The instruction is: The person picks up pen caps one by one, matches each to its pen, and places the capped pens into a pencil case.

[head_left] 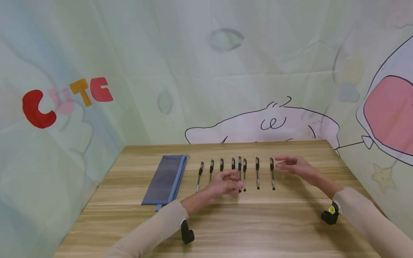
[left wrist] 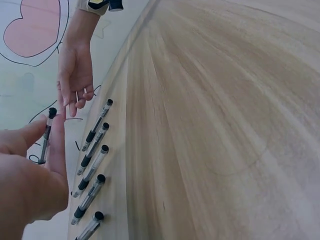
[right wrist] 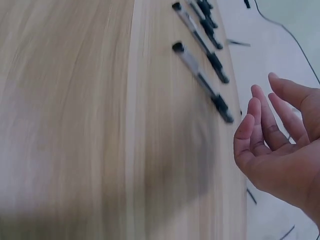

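Note:
My left hand (head_left: pixel 222 184) reaches over a row of black-capped gel pens. In the left wrist view it pinches one gel pen (left wrist: pixel 47 132) between thumb and fingers, and the pen stands raised above the others. In the head view that pen overlaps the middle of the row. To the right, my right hand (head_left: pixel 298 167) hovers beside the rightmost pen (head_left: pixel 272 175), fingers loosely bent. Nothing is in its grasp in the right wrist view, where the nearest pen (right wrist: pixel 202 82) lies on the table short of the fingertips.
Left of the row lies a blue-edged dark zip pouch (head_left: pixel 162 181). Several pens, such as the leftmost pen (head_left: pixel 199 175), lie side by side on the wooden table (head_left: pixel 245 225). A printed cloth backdrop (head_left: pixel 145 71) hangs behind the table's far edge.

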Available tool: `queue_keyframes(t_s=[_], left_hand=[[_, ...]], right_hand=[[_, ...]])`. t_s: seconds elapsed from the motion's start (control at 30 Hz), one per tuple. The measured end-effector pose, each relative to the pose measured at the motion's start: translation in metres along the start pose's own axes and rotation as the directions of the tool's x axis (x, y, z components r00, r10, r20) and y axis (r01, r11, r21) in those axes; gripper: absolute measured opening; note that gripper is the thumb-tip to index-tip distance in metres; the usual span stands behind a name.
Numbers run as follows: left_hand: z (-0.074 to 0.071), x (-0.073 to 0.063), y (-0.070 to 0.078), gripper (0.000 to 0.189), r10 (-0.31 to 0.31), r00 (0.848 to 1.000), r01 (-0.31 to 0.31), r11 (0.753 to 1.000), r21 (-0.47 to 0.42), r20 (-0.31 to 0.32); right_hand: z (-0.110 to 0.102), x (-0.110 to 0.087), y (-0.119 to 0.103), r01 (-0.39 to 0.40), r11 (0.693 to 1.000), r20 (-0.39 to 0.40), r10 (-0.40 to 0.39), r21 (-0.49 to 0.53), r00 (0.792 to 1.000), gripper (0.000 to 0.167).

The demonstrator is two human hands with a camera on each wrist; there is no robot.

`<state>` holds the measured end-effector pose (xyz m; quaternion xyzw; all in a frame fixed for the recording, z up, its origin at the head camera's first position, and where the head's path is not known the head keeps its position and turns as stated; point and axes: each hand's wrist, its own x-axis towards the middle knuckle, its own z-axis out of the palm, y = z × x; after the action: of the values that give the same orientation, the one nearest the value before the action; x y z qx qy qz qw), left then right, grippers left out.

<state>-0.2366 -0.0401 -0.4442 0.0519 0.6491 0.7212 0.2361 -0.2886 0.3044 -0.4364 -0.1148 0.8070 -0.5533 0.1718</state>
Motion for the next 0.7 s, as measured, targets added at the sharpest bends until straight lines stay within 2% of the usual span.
queue_keyframes(t_s=[0.2,0.33,0.5,0.7], left_hand=[[0.001,0.007,0.001,0.065,0.040,0.999,-0.040,0.999,0.002,0.026],[0.006,0.016,0.001,0.065,0.053,0.998,-0.055,0.997,0.051,0.042],[0.017,0.034,0.000,0.063,0.068,0.995,-0.074,0.993,0.093,0.067],[0.040,0.061,0.001,0.067,0.078,0.994,-0.089,0.986,0.144,0.080]], right_hand=[[-0.021,-0.012,0.011,0.008,1.000,-0.007,-0.008,-0.003,1.000,0.062],[-0.035,-0.019,0.019,-0.009,1.000,-0.039,0.009,-0.001,0.999,0.061],[-0.046,-0.027,0.025,-0.037,0.999,-0.051,0.037,-0.002,0.998,0.063],[-0.052,-0.035,0.025,-0.040,0.999,-0.062,0.039,-0.013,0.997,0.062]])
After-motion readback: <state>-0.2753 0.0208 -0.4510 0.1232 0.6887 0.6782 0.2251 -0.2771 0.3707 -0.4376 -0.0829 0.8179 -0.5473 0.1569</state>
